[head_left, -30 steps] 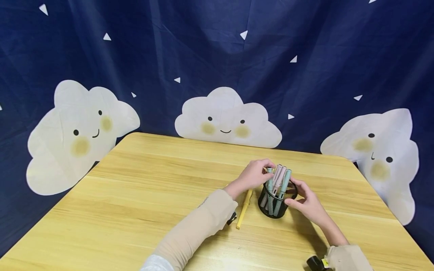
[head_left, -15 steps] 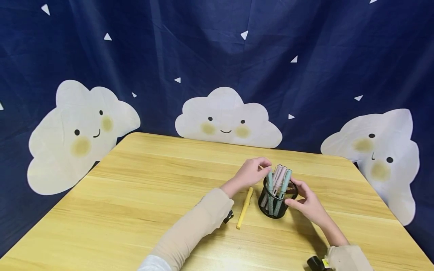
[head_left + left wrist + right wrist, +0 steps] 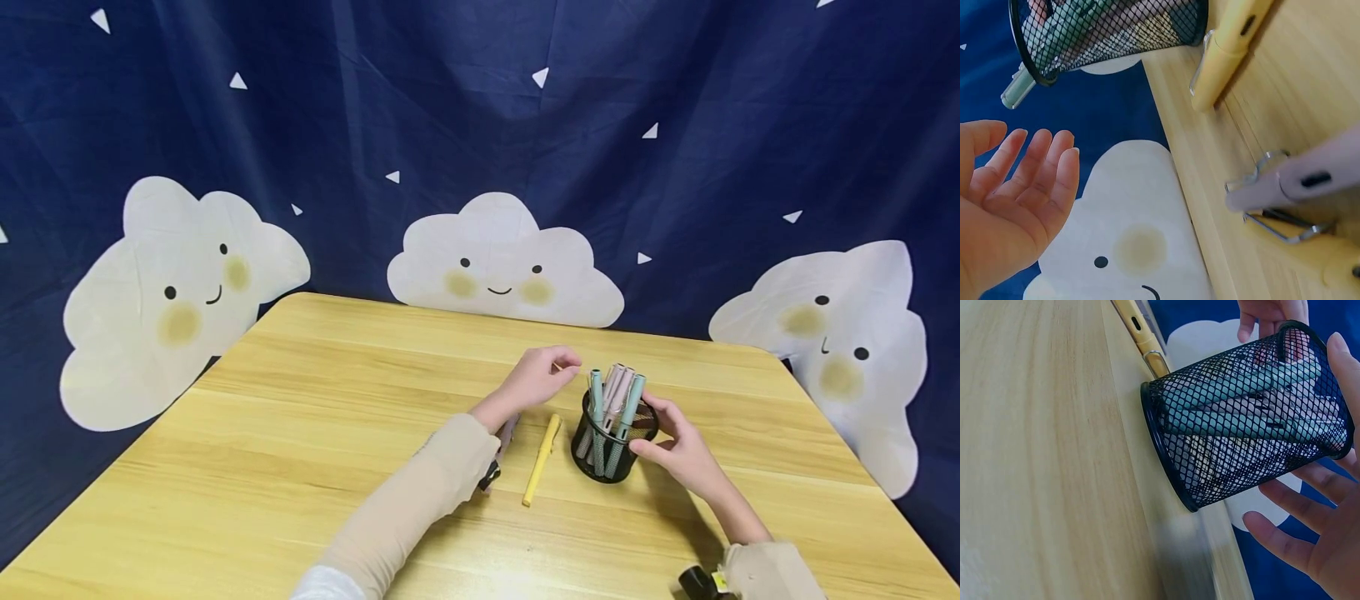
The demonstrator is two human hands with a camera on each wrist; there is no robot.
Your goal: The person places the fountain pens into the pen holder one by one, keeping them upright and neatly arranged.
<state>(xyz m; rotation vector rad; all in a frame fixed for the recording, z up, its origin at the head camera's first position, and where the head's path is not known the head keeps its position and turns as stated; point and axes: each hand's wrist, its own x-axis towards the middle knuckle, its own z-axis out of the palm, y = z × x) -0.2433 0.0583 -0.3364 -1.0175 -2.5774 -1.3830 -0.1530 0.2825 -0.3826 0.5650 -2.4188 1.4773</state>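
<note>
A black mesh pen holder (image 3: 609,470) stands upright on the table, with several pens in it, among them a teal pen (image 3: 632,408) and lilac ones. My right hand (image 3: 681,446) holds the holder near its rim from the right, thumb in front and fingers behind. Left of the holder, my left hand (image 3: 534,377) is raised with loosely bent fingers and nothing in them, palm and fingers plain in the left wrist view. A yellow pen (image 3: 542,460) lies between my left forearm and the holder. Partly under that wrist lies a lilac pen (image 3: 1322,175).
Beside the lilac pen lies another yellow pen (image 3: 1304,247), hidden by my sleeve in the head view. The wooden table (image 3: 360,375) reaches back to a dark blue curtain (image 3: 465,108) with white clouds.
My left hand has moved from the pens in the holder away to the left, uncovering a teal pen and part of the lilac pen on the table. My right hand stays at the holder.
</note>
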